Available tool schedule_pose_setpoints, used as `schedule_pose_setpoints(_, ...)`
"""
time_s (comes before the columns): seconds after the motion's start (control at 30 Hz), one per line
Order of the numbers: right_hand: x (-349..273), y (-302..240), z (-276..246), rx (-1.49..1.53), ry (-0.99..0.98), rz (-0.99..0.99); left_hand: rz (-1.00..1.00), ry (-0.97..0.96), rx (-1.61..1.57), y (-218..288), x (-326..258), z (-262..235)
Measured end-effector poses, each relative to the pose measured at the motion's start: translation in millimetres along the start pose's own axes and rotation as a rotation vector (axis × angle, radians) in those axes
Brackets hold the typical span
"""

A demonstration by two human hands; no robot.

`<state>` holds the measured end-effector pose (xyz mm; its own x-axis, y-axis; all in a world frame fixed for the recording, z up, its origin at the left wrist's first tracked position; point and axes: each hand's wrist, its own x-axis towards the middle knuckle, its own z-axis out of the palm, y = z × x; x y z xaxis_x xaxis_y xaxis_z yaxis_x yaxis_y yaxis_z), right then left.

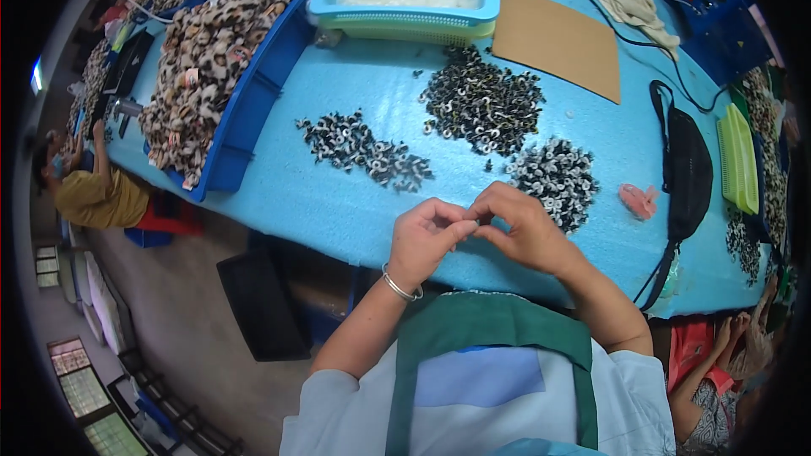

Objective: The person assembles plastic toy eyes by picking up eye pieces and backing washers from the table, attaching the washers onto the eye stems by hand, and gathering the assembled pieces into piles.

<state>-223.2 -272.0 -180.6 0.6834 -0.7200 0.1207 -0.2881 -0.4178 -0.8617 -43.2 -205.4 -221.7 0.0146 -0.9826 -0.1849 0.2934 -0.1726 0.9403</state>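
My left hand [422, 239] and my right hand [522, 226] meet at the table's near edge, fingertips touching. Both are closed in a pinch, and whatever small piece lies between them is hidden by the fingers. Just beyond my right hand sits a heap of small black parts with white rings [553, 177]. A darker, larger heap of black parts with some white rings [483, 105] lies farther back. Left of it, ahead of my left hand, a looser strip of black-and-white parts [363, 152] is spread on the blue tabletop [304, 211].
A blue bin of furry brown, black and white pieces [215, 67] stands at left. Behind are a blue basket [321, 2] of translucent pieces and a cardboard sheet [553, 40]. Pink crumpled plastic [639, 201] and a black waist bag [686, 169] lie right. Other people sit at both sides.
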Motion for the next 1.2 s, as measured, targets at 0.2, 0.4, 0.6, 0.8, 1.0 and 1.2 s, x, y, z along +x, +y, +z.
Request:
schedule_pose_setpoints(0.2, 25.8, 26.3, -20.6, -0.420, 0.113, -0.025, 0.591, 0.306, 0.878, 9.3, 7.6, -24.0)
schedule_pose_setpoints(0.4, 39.9, 33.3, -12.9, -0.799, 0.000, -0.004, 0.822, 0.325, 1.163, 11.9, 24.6, -45.4)
schedule_pose_setpoints(0.6, 22.8, 23.5, -30.6, -0.345, 0.150, 0.001, 0.847, 0.185, 1.080, 8.5, 24.3, -9.1)
schedule_pose_setpoints(0.8, -10.1, 5.6, -40.0, -0.117, 0.248, 0.094, 0.697, 0.012, 1.101, -11.8, 31.9, 43.4)
schedule_pose_setpoints(1.0, -40.0, 3.9, -36.8, -0.040, 0.275, 0.137, 0.680, -0.034, 1.078, -16.3, 24.6, 38.1)
schedule_pose_setpoints(1.2, -47.1, 6.7, -18.3, 0.041, 0.248, 0.155, 0.460, 0.075, 0.744, -14.8, 15.6, 36.1)
